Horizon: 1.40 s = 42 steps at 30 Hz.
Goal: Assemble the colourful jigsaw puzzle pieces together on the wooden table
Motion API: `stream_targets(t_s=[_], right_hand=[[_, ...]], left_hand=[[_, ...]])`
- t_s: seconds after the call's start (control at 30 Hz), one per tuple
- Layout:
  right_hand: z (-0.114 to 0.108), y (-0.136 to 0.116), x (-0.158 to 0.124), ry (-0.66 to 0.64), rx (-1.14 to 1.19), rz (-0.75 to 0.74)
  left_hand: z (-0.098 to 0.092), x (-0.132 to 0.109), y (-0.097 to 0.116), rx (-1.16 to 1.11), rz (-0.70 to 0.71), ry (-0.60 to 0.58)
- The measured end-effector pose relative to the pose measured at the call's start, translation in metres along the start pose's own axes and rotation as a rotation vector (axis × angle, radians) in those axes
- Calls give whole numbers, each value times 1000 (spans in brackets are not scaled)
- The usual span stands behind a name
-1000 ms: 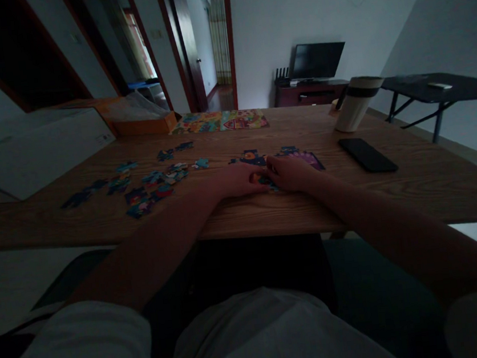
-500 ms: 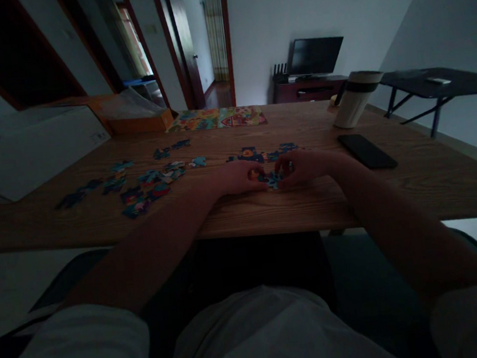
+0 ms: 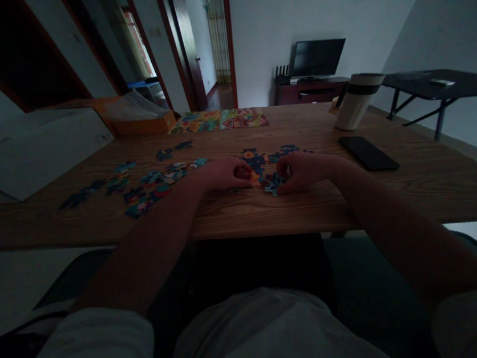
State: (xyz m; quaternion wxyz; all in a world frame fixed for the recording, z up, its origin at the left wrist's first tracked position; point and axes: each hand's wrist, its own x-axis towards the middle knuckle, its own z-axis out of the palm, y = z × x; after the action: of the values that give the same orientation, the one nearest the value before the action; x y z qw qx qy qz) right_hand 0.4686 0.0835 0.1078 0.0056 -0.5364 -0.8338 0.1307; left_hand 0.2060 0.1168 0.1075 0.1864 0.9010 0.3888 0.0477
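Note:
My left hand (image 3: 224, 173) rests low over the table, thumb and fingers curled and closed on an orange jigsaw piece (image 3: 255, 178). Close by on the right, my right hand (image 3: 306, 168) has its fingertips pinched at a blue, patterned jigsaw piece (image 3: 272, 184) lying on the wood. A narrow gap separates the orange piece from this blue one. Just beyond both hands lie joined dark-blue pieces (image 3: 253, 157) and another blue strip (image 3: 282, 153), partly covered by my right hand. Shadow and my fingers hide the exact grips.
Several loose jigsaw pieces (image 3: 161, 179) spread over the left of the wooden table (image 3: 234, 217). A colourful picture sheet (image 3: 218, 120) lies at the back, beside an orange box (image 3: 141, 124) and a white box (image 3: 41, 150). A black phone (image 3: 368, 152) and a tumbler (image 3: 359, 102) are on the right.
My left hand has shifted slightly left, drawing apart from my right hand. The orange piece now shows between them, and the dark-blue pieces behind are more exposed.

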Motion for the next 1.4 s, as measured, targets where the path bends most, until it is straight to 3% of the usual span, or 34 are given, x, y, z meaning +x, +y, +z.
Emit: stream_targets(t_s=[0.3, 0.4, 0.57, 0.87, 1.4], right_hand=[[8, -6, 5, 61, 334, -199], [9, -9, 3, 21, 423, -201], [11, -16, 1, -30, 378, -186], [18, -20, 4, 37, 239, -227], [19, -27, 2, 9, 232, -335]], left_hand=[[2, 3, -4, 40, 45, -29], [2, 3, -6, 55, 74, -30], [2, 3, -5, 53, 61, -32], [-1, 1, 2, 7, 26, -76], [2, 3, -3, 7, 55, -52]])
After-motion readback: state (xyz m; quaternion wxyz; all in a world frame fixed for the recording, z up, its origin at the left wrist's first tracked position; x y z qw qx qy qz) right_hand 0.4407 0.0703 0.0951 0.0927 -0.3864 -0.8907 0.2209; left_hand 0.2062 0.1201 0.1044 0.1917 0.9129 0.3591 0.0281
